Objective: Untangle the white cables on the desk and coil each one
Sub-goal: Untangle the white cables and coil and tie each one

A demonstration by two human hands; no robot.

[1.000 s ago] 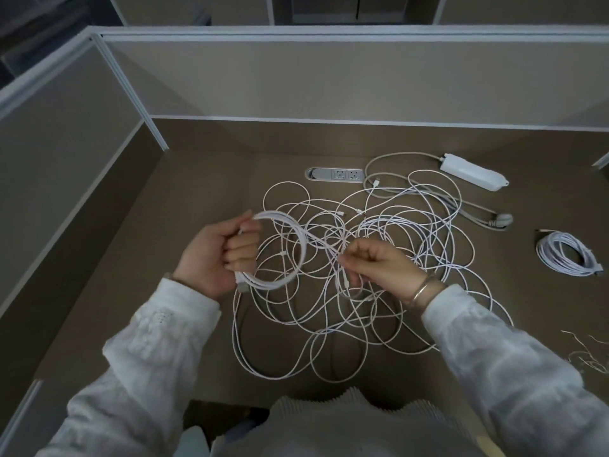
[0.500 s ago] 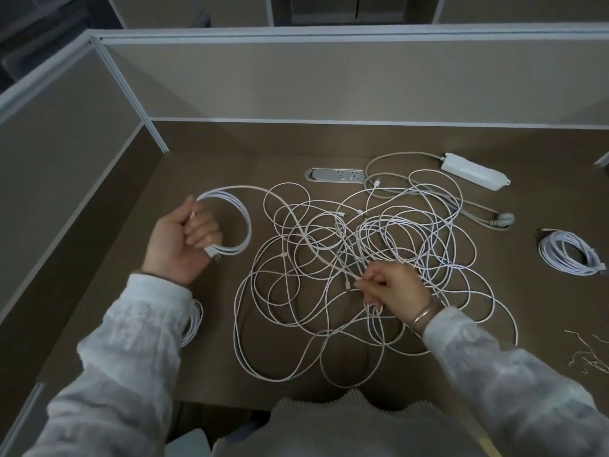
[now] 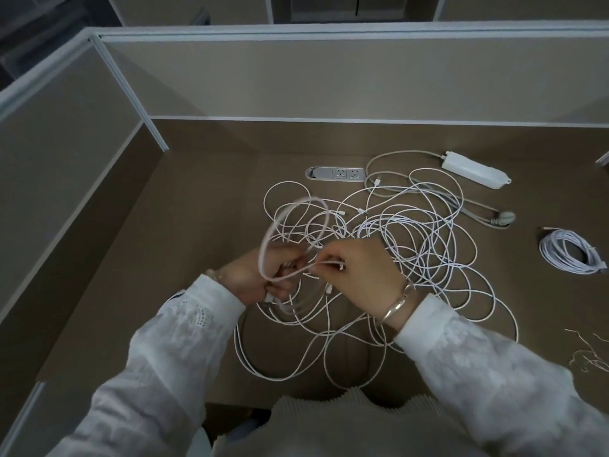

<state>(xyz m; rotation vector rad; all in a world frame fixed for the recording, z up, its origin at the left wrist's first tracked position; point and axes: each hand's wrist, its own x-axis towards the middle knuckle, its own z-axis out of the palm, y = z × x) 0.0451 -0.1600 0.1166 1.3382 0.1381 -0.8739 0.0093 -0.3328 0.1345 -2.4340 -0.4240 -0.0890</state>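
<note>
Over a brown surface (image 3: 197,258), the left hand (image 3: 253,278) grips a raised loop of white cable (image 3: 290,225), fingers curled round its lower part. Close beside it, the right hand (image 3: 359,272) pinches the same cable's end between thumb and fingers. A tangle of thin white cables (image 3: 412,258) sprawls beneath and beyond both hands. A coiled white cable (image 3: 570,252) lies well apart, far right.

White embroidered sleeves (image 3: 184,328), silver bangle (image 3: 397,306), ribbed knit top (image 3: 346,423)
</note>
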